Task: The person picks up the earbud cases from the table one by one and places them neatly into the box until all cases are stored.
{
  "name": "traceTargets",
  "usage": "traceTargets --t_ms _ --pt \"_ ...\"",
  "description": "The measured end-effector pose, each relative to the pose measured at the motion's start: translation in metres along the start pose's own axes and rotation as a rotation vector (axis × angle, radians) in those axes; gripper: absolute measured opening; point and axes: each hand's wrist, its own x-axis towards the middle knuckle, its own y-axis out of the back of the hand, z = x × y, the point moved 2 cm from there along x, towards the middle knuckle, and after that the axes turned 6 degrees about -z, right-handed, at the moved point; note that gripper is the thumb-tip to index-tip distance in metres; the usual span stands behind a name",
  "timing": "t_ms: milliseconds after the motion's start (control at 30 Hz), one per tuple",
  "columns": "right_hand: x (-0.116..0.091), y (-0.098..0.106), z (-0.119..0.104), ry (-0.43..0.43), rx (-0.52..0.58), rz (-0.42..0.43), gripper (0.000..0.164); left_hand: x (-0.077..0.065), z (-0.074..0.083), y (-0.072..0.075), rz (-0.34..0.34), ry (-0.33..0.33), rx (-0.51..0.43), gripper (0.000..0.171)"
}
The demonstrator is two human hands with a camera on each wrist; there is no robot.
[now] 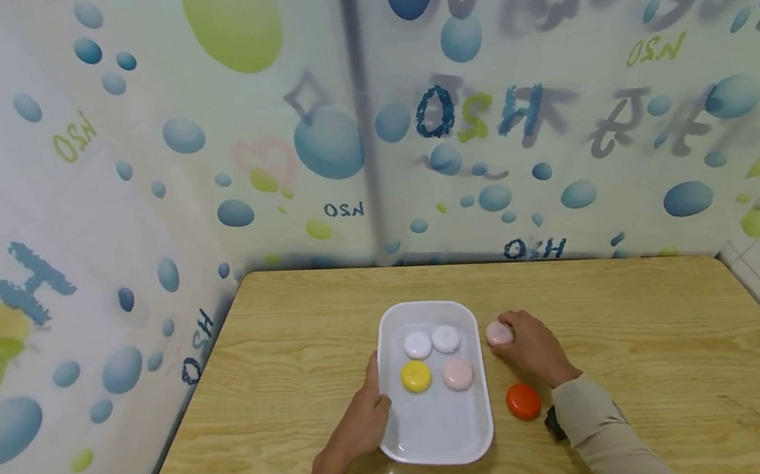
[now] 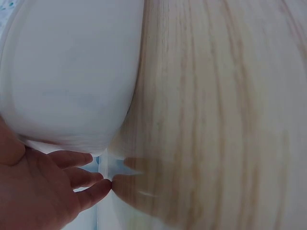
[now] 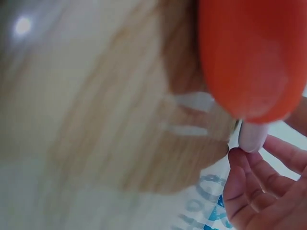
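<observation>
A white rectangular tray [image 1: 436, 431] lies on the table with two white discs [image 1: 418, 345], a yellow disc [image 1: 416, 376] and a pink disc [image 1: 458, 373] inside. My left hand [image 1: 365, 417] holds the tray's left side, its thumb at the rim. In the left wrist view, the left hand's fingers [image 2: 76, 178] lie against the tray's outer wall. Right of the tray, my right hand [image 1: 532, 345] pinches a pale pink disc [image 1: 499, 333] at the tabletop. A glossy red disc [image 1: 523, 401] lies below that hand; in the right wrist view it partly hides the pinched disc [image 3: 253, 137].
The wooden table [image 1: 660, 360] extends on both sides of the tray. Pale panels [image 1: 520, 144] printed with blue and green spots and lettering stand along its back, left and right edges.
</observation>
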Motion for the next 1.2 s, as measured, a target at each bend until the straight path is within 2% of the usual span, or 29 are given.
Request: traceTargets --t_ms 167,333,633,867,1200 --pt "-0.002 0.002 -0.001 -0.012 0.026 0.006 0.049 0.000 0.000 -0.001 -0.007 0.004 -0.018 0.062" --pt "-0.003 0.008 -0.007 0.030 0.056 0.051 0.051 0.000 -0.001 -0.001 -0.006 0.003 -0.014 0.062" --pt "-0.012 0.020 -0.033 0.097 0.085 0.109 0.055 0.000 -0.001 -0.001 -0.009 -0.006 -0.011 0.062" --pt "-0.022 0.021 -0.059 0.113 0.105 0.076 0.052 0.000 0.000 -0.001 -0.010 -0.005 -0.015 0.062" --pt "-0.028 0.006 -0.080 0.144 0.071 0.031 0.054 -0.001 0.001 0.000 -0.013 -0.008 -0.021 0.062"
